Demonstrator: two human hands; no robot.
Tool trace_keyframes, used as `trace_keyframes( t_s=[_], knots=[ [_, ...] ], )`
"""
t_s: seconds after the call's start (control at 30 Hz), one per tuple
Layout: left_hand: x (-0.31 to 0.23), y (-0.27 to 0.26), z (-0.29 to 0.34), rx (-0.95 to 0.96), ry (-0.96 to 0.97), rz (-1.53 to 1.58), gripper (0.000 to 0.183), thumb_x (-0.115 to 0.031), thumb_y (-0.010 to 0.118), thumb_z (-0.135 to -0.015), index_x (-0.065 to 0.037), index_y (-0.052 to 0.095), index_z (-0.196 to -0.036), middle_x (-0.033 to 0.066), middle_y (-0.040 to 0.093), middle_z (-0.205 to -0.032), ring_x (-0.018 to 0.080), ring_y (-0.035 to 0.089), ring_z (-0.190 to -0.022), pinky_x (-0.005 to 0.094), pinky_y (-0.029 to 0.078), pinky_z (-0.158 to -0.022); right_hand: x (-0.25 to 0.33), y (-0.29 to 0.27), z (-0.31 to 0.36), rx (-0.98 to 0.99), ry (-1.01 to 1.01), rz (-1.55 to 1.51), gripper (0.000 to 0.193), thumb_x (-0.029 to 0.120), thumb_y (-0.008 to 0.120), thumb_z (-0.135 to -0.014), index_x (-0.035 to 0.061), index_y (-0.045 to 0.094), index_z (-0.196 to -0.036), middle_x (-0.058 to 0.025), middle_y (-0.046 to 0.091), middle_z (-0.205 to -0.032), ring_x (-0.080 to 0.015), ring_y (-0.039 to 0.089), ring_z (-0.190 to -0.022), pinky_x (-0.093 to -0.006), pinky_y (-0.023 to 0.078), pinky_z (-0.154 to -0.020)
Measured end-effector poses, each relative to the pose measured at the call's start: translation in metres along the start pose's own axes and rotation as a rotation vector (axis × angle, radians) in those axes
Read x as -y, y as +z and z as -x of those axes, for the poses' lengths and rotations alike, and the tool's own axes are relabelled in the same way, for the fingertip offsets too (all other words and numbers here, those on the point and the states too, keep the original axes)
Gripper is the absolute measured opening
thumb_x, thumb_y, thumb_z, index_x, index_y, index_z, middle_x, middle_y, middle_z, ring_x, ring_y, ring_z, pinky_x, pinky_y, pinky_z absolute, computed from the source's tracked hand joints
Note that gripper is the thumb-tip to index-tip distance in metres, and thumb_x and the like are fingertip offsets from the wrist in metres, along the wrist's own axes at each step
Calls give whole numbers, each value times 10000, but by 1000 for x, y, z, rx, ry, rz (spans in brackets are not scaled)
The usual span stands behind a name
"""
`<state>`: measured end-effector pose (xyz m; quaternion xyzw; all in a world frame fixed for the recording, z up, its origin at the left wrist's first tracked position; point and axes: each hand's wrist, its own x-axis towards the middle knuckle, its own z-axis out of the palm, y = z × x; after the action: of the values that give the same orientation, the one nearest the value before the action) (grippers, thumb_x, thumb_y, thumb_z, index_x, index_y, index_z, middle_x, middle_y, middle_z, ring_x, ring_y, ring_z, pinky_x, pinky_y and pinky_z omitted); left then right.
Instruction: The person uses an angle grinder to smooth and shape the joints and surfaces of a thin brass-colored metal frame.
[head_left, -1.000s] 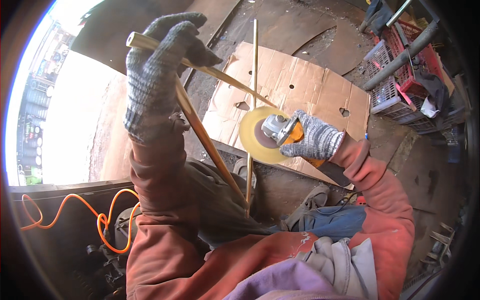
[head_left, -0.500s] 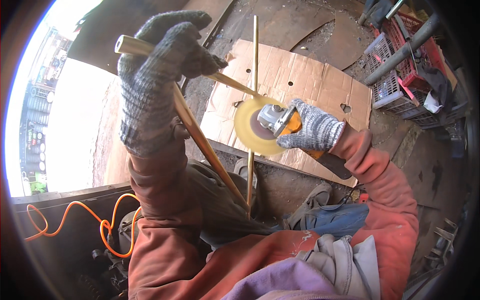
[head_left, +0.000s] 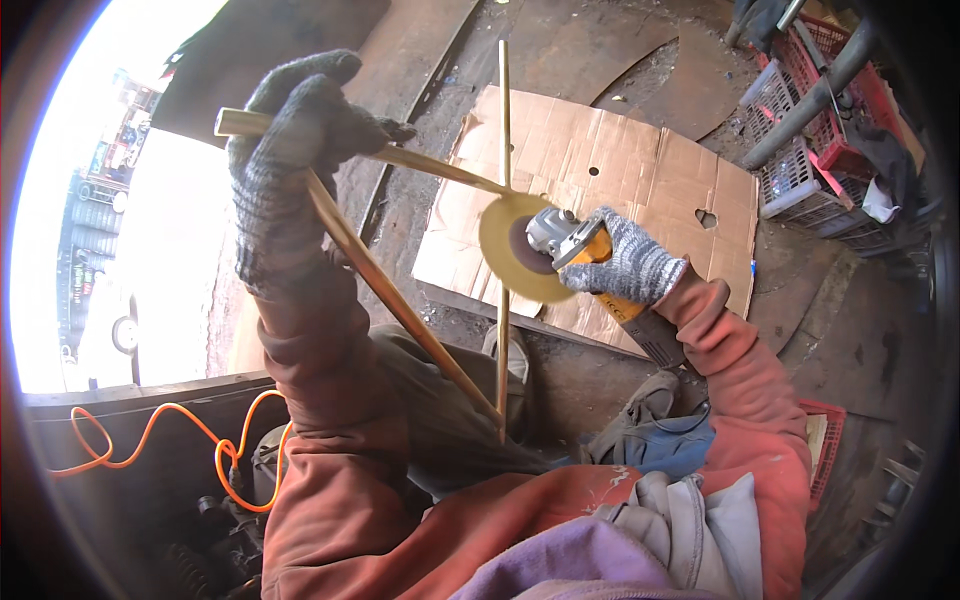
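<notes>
My left hand [head_left: 300, 130], in a grey knit glove, grips the upper left corner of a frame of brass-coloured metal tubes [head_left: 400, 313]. Three tubes show, and one open tube end juts out left of the glove. My right hand [head_left: 630, 262], gloved in grey and white, is closed around an orange-yellow angle grinder [head_left: 620, 310] with a silver head. Its large yellowish disc [head_left: 505, 245] is blurred, as if spinning. The disc's upper edge lies close to where the slanting tube meets the upright one; whether they touch I cannot tell.
Flattened cardboard [head_left: 640, 180] lies on the dirty floor beneath the grinder. Stacked plastic crates [head_left: 790, 185] and a thick grey pipe [head_left: 820, 95] stand at the far right. An orange coiled hose [head_left: 165, 408] hangs at lower left. My shoes are close to the frame's lower end.
My left hand and the frame's upper corner have shifted slightly left and down. The grinder and my right hand sit slightly further right in view. Both grips are unchanged.
</notes>
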<state>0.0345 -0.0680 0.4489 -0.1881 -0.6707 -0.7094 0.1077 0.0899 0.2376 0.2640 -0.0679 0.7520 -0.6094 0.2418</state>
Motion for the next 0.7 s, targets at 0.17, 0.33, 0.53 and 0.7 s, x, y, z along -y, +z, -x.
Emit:
trace_keyframes(
  t_s=[0.17, 0.33, 0.53, 0.7],
  knots=[
    [4, -15, -1, -24, 10, 17, 405, -238, 698, -937, 87, 640, -1171, 140, 716, -835, 242, 721, -733, 387, 612, -753, -11, 9, -5, 20, -29, -159, 674, 246, 934, -726, 7, 563, -1235, -79, 712, -1057, -150, 673, -951, -329, 559, -863],
    [5, -8, -3, 43, 44, 15, 437, -262, 702, -945, 93, 625, -1188, 123, 695, -816, 242, 700, -725, 415, 610, -773, -15, 6, -3, -1, 97, -265, 663, 240, 946, -730, 15, 567, -1225, -73, 706, -1060, -154, 675, -956, -327, 566, -857],
    [7, -13, -11, 86, 57, 6, 438, -263, 685, -962, 96, 621, -1203, 121, 681, -788, 239, 697, -730, 429, 610, -776, -23, 8, 7, -7, 105, -265, 607, 260, 943, -732, 33, 579, -1162, -65, 689, -1026, -139, 651, -925, -327, 558, -822],
    [7, -11, -13, 95, 36, 30, 417, -247, 674, -973, 93, 627, -1209, 143, 704, -821, 245, 711, -731, 399, 604, -768, -23, 11, 16, -9, 87, -115, 696, 320, 958, -682, 28, 568, -1180, -91, 677, -1078, -169, 648, -1003, -353, 553, -898]
  ],
)
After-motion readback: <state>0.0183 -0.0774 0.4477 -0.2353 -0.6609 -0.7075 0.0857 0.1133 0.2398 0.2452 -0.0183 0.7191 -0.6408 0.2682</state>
